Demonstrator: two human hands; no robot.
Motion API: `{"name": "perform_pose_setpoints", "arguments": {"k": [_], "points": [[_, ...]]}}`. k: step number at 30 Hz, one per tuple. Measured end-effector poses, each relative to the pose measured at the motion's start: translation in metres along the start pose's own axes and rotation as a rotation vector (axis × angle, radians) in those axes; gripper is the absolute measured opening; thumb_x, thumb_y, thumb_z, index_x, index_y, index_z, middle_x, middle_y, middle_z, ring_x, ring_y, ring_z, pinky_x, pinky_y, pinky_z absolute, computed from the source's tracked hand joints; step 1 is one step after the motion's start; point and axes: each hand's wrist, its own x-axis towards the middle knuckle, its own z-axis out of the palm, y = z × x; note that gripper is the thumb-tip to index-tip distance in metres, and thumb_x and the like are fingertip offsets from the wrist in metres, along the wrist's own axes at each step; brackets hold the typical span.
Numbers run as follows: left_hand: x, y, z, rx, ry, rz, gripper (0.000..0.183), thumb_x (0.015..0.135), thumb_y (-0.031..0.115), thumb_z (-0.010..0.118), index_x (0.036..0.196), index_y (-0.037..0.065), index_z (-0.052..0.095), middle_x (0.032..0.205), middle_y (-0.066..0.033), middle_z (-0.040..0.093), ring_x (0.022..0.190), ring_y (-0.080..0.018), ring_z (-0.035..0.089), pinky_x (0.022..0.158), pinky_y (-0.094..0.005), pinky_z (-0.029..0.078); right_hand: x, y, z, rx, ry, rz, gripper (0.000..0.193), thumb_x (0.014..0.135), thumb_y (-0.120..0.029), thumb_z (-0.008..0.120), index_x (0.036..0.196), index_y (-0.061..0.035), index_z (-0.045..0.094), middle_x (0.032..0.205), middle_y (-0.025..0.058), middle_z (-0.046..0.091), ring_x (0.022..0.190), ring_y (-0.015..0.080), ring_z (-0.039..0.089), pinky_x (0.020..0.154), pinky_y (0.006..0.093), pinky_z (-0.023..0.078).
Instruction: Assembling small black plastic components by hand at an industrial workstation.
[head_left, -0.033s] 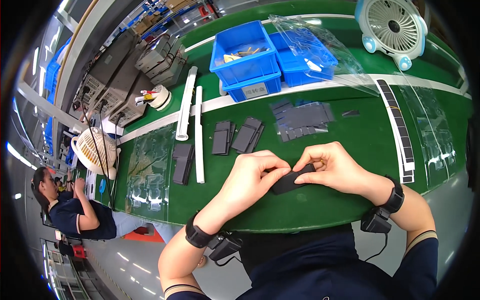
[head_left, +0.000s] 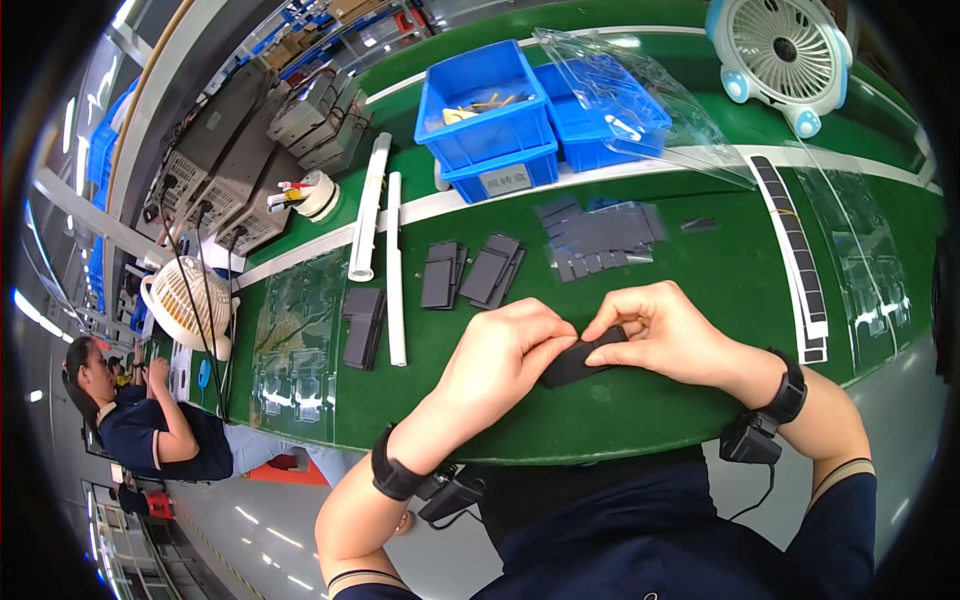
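Over the front part of the green table, both my hands hold a small flat black rectangular block (head_left: pixel 571 369), tilted. My left hand (head_left: pixel 512 345) has its thumb and forefinger pinched together at the block's upper left edge; whether something thin lies between them is too small to see. My right hand (head_left: pixel 655 335) grips the right end, thumb along the near face and fingers curled behind. Farther off lie stacks of similar black blocks (head_left: pixel 490 272), (head_left: pixel 441 275) and another stack (head_left: pixel 364 330) to the left. Beyond my hands, dark rectangular sheets (head_left: pixel 603 238) lie spread out.
Blue bins (head_left: pixel 487 120) stand at the back, a clear plastic tray (head_left: pixel 640 110) leaning over one. White rolls (head_left: pixel 397 270) lie left; a strip of black labels (head_left: pixel 795 250) lies right. Fans (head_left: pixel 785 50), (head_left: pixel 190 305) stand at both sides. Another person (head_left: pixel 165 415) works at far left.
Almost nothing differs. The whole view shifts very slightly, and my hands keep the same hold on the black block.
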Motion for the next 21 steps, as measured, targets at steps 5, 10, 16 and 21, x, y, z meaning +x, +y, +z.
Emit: {"name": "perform_pose_setpoints", "arguments": {"k": [5, 10, 16, 21], "points": [[-0.013, 0.016, 0.005, -0.231, -0.090, -0.286, 0.038, 0.089, 0.005, 0.067, 0.126, 0.004, 0.056, 0.094, -0.0101, 0.065, 0.080, -0.0112, 0.064, 0.068, -0.0252, 0.054, 0.004, 0.020, 0.000, 0.140, 0.043, -0.088, 0.020, 0.080, -0.003, 0.077, 0.097, 0.0016, 0.068, 0.081, 0.0016, 0.068, 0.067, 0.0010, 0.058, 0.058, 0.0183, 0.046], [-0.029, 0.004, -0.004, -0.779, 0.092, -0.506, 0.056, 0.085, -0.002, 0.069, 0.136, 0.004, 0.047, 0.095, -0.0047, 0.064, 0.084, -0.0097, 0.063, 0.073, -0.0238, 0.054, -0.019, -0.001, 0.009, 0.203, 0.026, 0.007, 0.025, 0.080, -0.007, 0.079, 0.102, 0.0005, 0.070, 0.082, 0.0035, 0.071, 0.066, 0.0019, 0.061, 0.060, 0.0202, 0.049], [-0.025, 0.008, 0.020, -0.149, 0.039, -0.123, 0.023, 0.082, 0.004, 0.071, 0.105, 0.004, 0.070, 0.106, -0.0084, 0.068, 0.093, -0.0194, 0.064, 0.080, -0.0294, 0.054, -0.070, -0.009, 0.033, -0.650, 0.121, -0.200, 0.038, 0.077, -0.018, 0.077, 0.113, -0.0070, 0.067, 0.114, 0.0092, 0.063, 0.100, 0.0239, 0.061, 0.076, 0.0334, 0.053], [-0.067, 0.021, 0.031, 0.194, -0.060, -0.139, 0.048, 0.082, 0.020, 0.071, 0.129, 0.019, 0.061, 0.150, -0.0196, 0.033, 0.137, -0.0457, 0.027, 0.109, -0.0542, 0.029, -0.081, 0.017, 0.026, -0.687, 0.031, -0.447, 0.043, 0.078, -0.018, 0.075, 0.117, -0.0062, 0.063, 0.123, 0.0091, 0.058, 0.113, 0.0266, 0.055, 0.090, 0.0381, 0.049]]}}
